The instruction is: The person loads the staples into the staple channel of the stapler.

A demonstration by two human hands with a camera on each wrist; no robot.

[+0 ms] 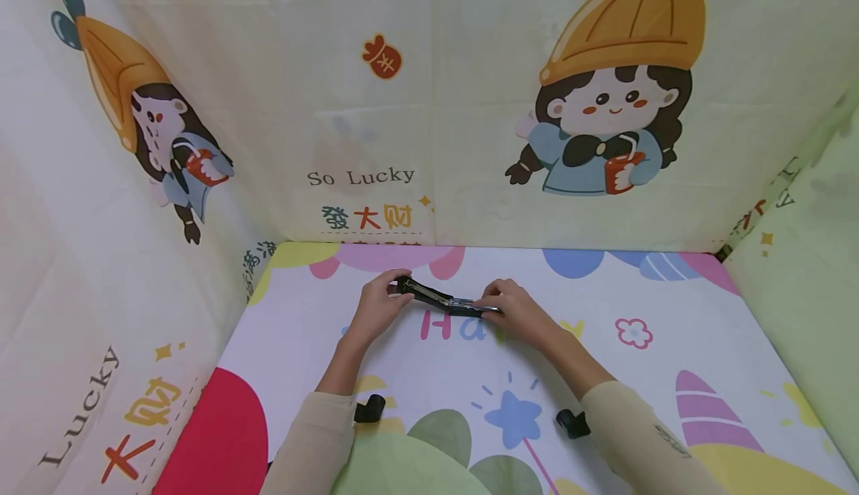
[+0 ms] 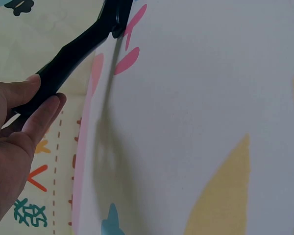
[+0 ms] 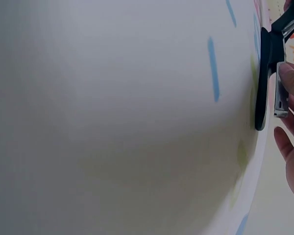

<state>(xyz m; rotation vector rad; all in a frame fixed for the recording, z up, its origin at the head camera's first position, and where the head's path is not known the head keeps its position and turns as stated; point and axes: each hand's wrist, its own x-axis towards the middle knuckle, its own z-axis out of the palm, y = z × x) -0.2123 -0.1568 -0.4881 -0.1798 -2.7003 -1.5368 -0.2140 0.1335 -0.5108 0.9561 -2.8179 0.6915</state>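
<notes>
A black stapler [image 1: 429,295] is spread wide open over the printed lettering of the tabletop. My left hand [image 1: 377,307] grips the end of its black top arm [image 2: 71,61] between thumb and fingers, and that arm slants upward from the hinge. My right hand [image 1: 520,310] is at the other end, thumb and fingers pinching the silvery metal magazine [image 3: 280,95]. Below the magazine, the long black base [image 3: 263,93] lies close along the tabletop, a gap showing between the two in the right wrist view.
The white tabletop [image 1: 322,346] carries colourful printed shapes. Cream cloth walls [image 1: 470,144] with cartoon figures rise behind and at both sides. Black wrist mounts [image 1: 370,408] stick out beside both sleeves [image 1: 315,439].
</notes>
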